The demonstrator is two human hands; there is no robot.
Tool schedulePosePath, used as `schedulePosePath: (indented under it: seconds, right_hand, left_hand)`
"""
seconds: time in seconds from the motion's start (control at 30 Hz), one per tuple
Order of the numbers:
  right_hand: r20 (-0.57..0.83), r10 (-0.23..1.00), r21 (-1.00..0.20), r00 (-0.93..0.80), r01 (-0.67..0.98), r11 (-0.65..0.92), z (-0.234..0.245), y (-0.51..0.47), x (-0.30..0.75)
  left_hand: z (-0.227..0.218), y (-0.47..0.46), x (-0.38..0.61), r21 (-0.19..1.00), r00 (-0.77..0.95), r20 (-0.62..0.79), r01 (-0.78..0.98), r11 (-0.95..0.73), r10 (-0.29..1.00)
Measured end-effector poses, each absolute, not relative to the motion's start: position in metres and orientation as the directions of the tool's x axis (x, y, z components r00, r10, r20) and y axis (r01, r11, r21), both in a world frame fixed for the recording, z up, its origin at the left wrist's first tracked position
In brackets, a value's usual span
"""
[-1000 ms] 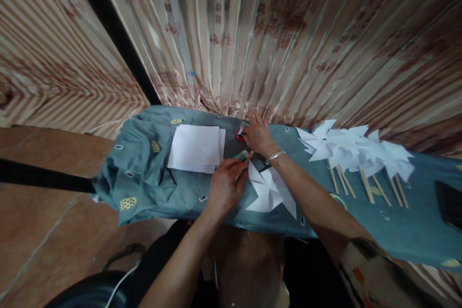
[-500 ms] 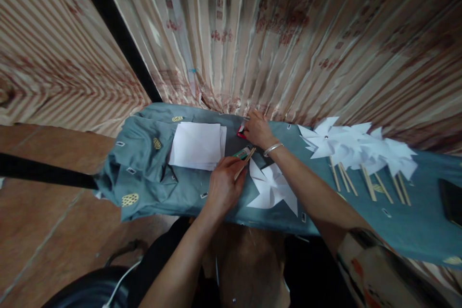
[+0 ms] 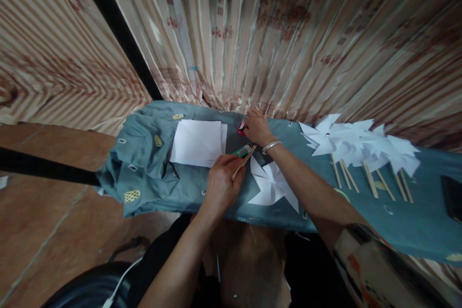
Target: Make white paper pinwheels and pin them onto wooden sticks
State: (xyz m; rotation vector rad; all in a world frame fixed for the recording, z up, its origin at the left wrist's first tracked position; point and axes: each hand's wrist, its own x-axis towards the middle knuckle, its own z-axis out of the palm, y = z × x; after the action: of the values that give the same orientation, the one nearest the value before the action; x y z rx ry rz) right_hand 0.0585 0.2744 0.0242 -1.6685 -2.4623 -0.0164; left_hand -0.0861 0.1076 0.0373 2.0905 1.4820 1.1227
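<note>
My left hand point(image 3: 225, 180) is closed around a thin wooden stick point(image 3: 250, 154), which slants up and right from the fingers. Just behind the stick lies a green and white tube point(image 3: 241, 150) that looks like a glue stick. Farther back, my right hand point(image 3: 258, 127), with a bangle at its wrist, is curled beside a small red box point(image 3: 241, 128). Its fingertips are bent together at the box, and whatever they pinch is hidden. A white paper pinwheel point(image 3: 270, 185) without a visible stick lies between my forearms, partly covered by the right one.
A stack of white paper point(image 3: 198, 142) lies left of my hands. Several finished pinwheels point(image 3: 327, 134) on wooden sticks overlap at the right. A dark flat object point(image 3: 451, 197) sits at the far right on the teal cloth point(image 3: 144, 192). A pleated curtain point(image 3: 234, 48) hangs behind the table.
The view has shifted slightly. Both hands stay in nearly the same places, the left still with the stick and the right still at the red box.
</note>
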Motion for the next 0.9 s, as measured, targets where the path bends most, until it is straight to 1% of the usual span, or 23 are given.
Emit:
schedulePosePath:
  seconds: [0.1,0.17,0.27,0.37,0.43,0.5,0.57,0.6,0.63,0.67,0.7,0.73,0.8,0.9]
  right_hand:
    - [0.167,0.921,-0.106,-0.352,0.922,0.371,0.023,0.271,0.059]
    - [0.206,0.92,-0.142,-0.335,0.919,0.367,0.022,0.267,0.06]
    - [0.287,0.911,-0.232,-0.296,0.902,0.365,0.02,0.261,0.062]
    - [0.369,0.904,-0.365,-0.215,0.861,0.354,0.022,0.254,0.066]
    - [0.406,0.905,-0.503,-0.131,0.795,0.341,0.025,0.245,0.071]
    - [0.397,0.917,-0.684,-0.039,0.653,0.324,0.028,0.229,0.077]
    - [0.324,0.946,-0.866,0.032,0.413,0.282,0.031,0.204,0.083]
    - [0.286,0.957,-0.924,0.046,0.279,0.262,0.033,0.189,0.085]
    - [0.256,0.966,-0.954,0.034,0.171,0.246,0.033,0.173,0.087]
    - [0.232,0.972,-0.969,0.034,0.098,0.228,0.034,0.156,0.089]
    - [0.211,0.976,-0.976,0.046,0.058,0.208,0.035,0.14,0.09]
    - [0.192,0.979,-0.981,0.063,0.052,0.189,0.036,0.125,0.092]
    - [0.191,0.976,-0.978,0.101,0.102,0.181,0.037,0.101,0.096]
    - [0.235,0.964,-0.951,0.128,0.233,0.201,0.039,0.078,0.104]
  left_hand:
    - [0.037,0.106,-0.087,0.662,0.138,0.416,0.633,-0.403,0.899]
    - [0.036,0.105,-0.087,0.665,0.13,0.421,0.629,-0.403,0.898]
    - [0.035,0.103,-0.086,0.686,0.118,0.414,0.611,-0.395,0.902]
    - [0.034,0.101,-0.084,0.754,0.084,0.39,0.542,-0.37,0.917]
    - [0.033,0.099,-0.081,0.839,0.03,0.343,0.44,-0.32,0.939]
    - [0.033,0.098,-0.075,0.938,-0.049,0.248,0.261,-0.227,0.968]
    - [0.033,0.097,-0.068,0.994,-0.108,0.106,0.012,-0.105,0.988]
    - [0.033,0.096,-0.064,0.993,-0.119,0.036,-0.11,-0.049,0.992]
    - [0.033,0.094,-0.06,0.977,-0.115,-0.025,-0.213,0.0,0.993]
    - [0.034,0.092,-0.057,0.956,-0.1,-0.074,-0.29,0.043,0.992]
    - [0.035,0.089,-0.053,0.937,-0.078,-0.112,-0.34,0.079,0.991]
    - [0.036,0.087,-0.05,0.923,-0.053,-0.141,-0.369,0.112,0.989]
    - [0.039,0.081,-0.044,0.903,0.001,-0.193,-0.391,0.178,0.981]
    - [0.041,0.074,-0.036,0.885,0.066,-0.246,-0.391,0.252,0.967]
